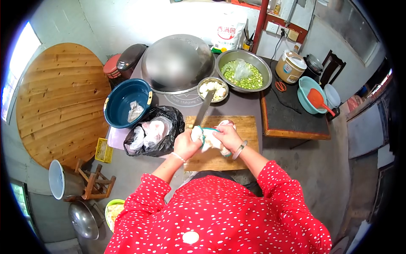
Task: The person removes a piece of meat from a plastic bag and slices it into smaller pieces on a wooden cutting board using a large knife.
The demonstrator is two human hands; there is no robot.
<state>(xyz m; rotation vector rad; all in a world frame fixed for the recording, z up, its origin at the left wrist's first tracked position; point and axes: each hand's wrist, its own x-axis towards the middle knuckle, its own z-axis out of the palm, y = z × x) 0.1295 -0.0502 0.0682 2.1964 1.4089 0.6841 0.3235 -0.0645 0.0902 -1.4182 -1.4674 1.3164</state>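
Observation:
Both of my hands are over a wooden cutting board [196,160]. My left hand [187,144] grips a whitish cloth with a teal edge [207,139], and a knife [203,109] points away from that same fist, its blade tip over a small metal bowl of pale pieces [212,90]. The knife's handle is mostly hidden by cloth and fingers. My right hand [230,138] holds the other part of the cloth. Just beyond the right hand, a piece of reddish-white food, perhaps meat [226,123], lies on the board, partly covered.
A black plastic bag [176,119] with clear bags inside lies left of the board, near a blue basin [111,111]. Behind stand a large metal dome [177,62] and a steel bowl of green beans [268,76]. A side table [282,122] at right carries a rice cooker [290,67].

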